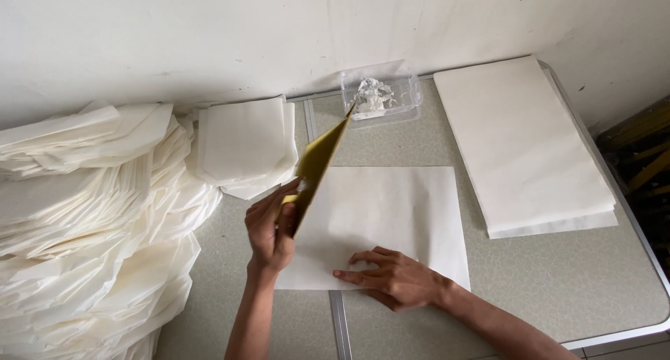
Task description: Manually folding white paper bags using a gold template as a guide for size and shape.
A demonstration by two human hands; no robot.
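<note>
Right hand (394, 277) flat, card (319, 166) upright

Paper stack (523, 143) at counter (558, 283) right, near edge. Clear tub (382, 94) with white paste by wall (209, 32). Folded sheets (244, 143) mid-left; big heap (84, 227) of folded paper far left.

yellow card (319, 166) tilted over flat white sheet (391, 213)

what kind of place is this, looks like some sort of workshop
Probably a small paper-bag or envelope workshop: folded white paper pieces piled high, a stack of flat sheets on a folding table, and a clear tub of white paste.
</note>
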